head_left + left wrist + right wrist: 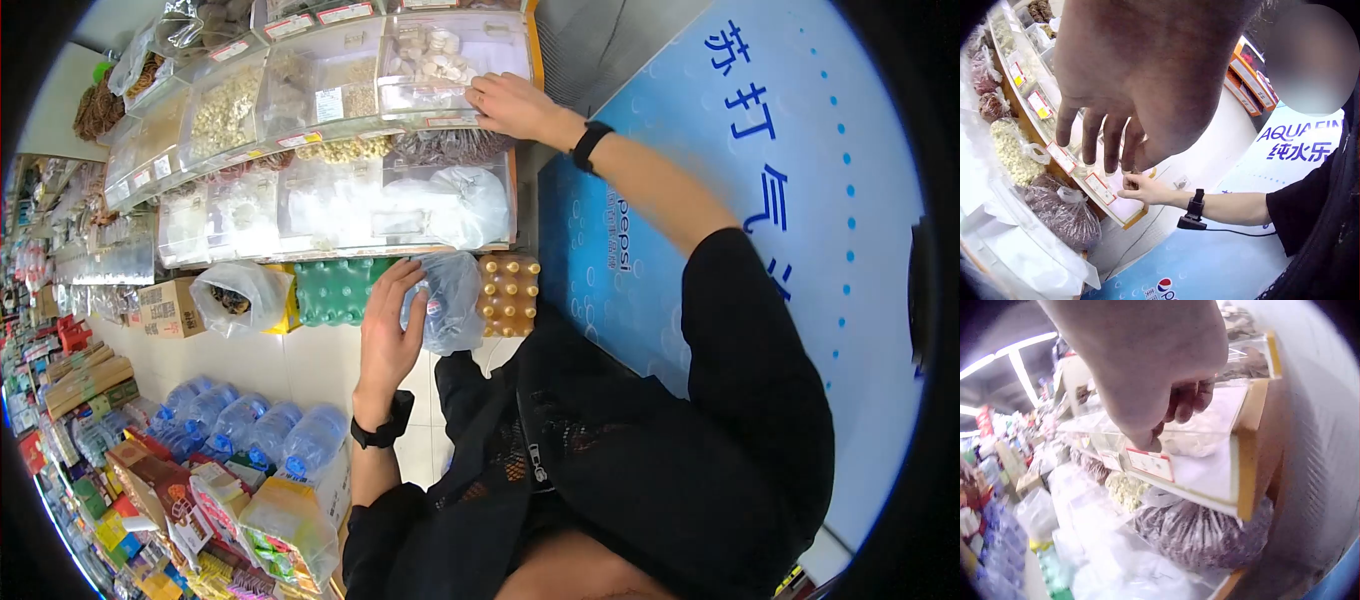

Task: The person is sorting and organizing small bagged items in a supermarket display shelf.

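My right hand (508, 106) is at the front right corner of a clear plastic bin (430, 97) on the upper shelf. In the right wrist view its fingers (1188, 400) curl over the bin's front edge, with the thumb low beside a red-bordered price label (1149, 464). Pale dried slices (430, 52) lie inside this bin, heaped toward its left. Lower down, my left hand (392, 315) has its fingers extended over a translucent plastic bag (452, 300) with bottles in it. The left wrist view shows those fingers straight and slightly spread, holding nothing.
Bags of dried goods (1200, 528) fill the shelf below the bin. On the floor stand green-capped bottles (340, 290), a pack of yellow-capped bottles (510, 295) and large water bottles (265, 425). A blue Pepsi-marked cooler (640, 220) is at the right.
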Motion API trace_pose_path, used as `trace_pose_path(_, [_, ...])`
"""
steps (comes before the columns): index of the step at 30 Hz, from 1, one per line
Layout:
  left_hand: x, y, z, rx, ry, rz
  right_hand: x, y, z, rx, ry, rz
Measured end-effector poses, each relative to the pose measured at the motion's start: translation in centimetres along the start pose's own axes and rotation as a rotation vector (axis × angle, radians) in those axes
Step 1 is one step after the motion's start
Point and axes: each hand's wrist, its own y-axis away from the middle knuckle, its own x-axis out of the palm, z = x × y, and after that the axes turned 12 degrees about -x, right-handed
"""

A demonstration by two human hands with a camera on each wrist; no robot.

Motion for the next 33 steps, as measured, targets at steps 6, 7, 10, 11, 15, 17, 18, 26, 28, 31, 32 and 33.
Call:
trace_pose_path(6, [-3.3, 0.7, 2.0, 0.229, -0.017, 0.027, 1.1, 3.3, 10.6, 0.52, -0.067, -0.299])
trace_pose_path(7, [-3.8, 1.2, 2.5, 0.228, 0.003, 0.036, 1.8, 4.2, 12.2, 0.572, -0.187, -0.363])
trace_pose_path(10, [-5.6, 3.1, 4.0, 0.243, 0.011, 0.068, 1.5, 8.2, 17.8, 0.641, -0.381, -0.408])
trace_pose_path(11, [-6.3, 3.7, 4.3, 0.23, 0.042, 0.093, 0.7, 9.6, 19.6, 0.678, -0.471, -0.363])
trace_pose_path(15, [-8.9, 5.9, 5.2, 0.227, 0.036, 0.158, -3.8, 14.7, 26.5, 0.914, -0.788, -0.348])
trace_pose_path(17, [-10.0, 6.4, 5.7, 0.215, 0.027, 0.164, -4.7, 17.9, 28.7, 0.968, -0.819, -0.319])
trace_pose_path(18, [-10.4, 6.6, 6.0, 0.221, 0.032, 0.166, -5.1, 19.1, 29.6, 1.012, -0.864, -0.285])
trace_pose_path(26, [-14.1, 9.5, 7.1, 0.3, -0.226, -0.053, -11.4, 19.3, 34.5, 1.032, -0.837, -0.357])
trace_pose_path(28, [-15.4, 11.3, 7.3, 0.292, -0.279, -0.091, -13.2, 18.4, 35.2, 0.995, -0.802, -0.344])
trace_pose_path(31, [-17.5, 15.1, 6.4, 0.279, -0.389, -0.163, -14.8, 17.4, 36.7, 0.879, -0.69, -0.418])
trace_pose_path(32, [-18.3, 16.3, 5.9, 0.283, -0.445, -0.207, -15.8, 16.7, 37.3, 0.851, -0.692, -0.46])
trace_pose_path(33, [-18.9, 17.7, 5.6, 0.27, -0.436, -0.222, -16.7, 16.2, 37.7, 0.82, -0.694, -0.501])
